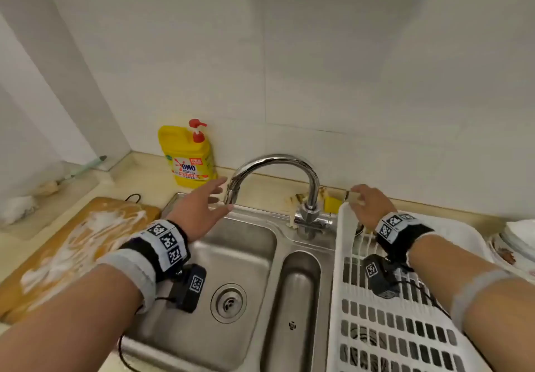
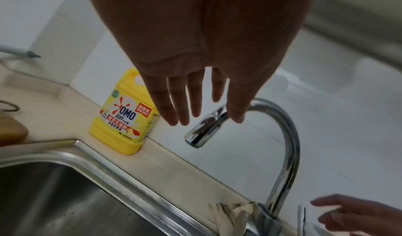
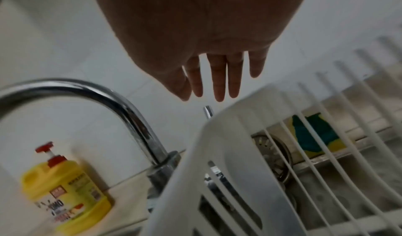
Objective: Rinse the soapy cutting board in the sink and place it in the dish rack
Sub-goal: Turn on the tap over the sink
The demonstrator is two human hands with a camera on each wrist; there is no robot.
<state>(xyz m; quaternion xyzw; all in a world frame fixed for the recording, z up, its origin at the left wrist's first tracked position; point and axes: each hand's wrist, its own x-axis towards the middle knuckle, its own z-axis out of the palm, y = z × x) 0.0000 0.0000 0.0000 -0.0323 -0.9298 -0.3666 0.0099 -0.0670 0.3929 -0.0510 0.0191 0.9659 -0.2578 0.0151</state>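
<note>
Clearly we needed water first: our left hand, fingers straight and holding nothing, reached for the tap spout while our right hand, also empty, neared the lever. The soapy cutting board lay on the counter left of the sink; swinging the spout over the basin seemed wise.

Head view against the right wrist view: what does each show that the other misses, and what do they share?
Only the head view shows the soapy cutting board lying on the counter left of the sink, the left hand open by the spout, and the sink drain.

Only the right wrist view shows the green and yellow sponge behind the dish rack's bars.

Both show the faucet, the yellow detergent bottle, the white rack and the right hand, open.
</note>
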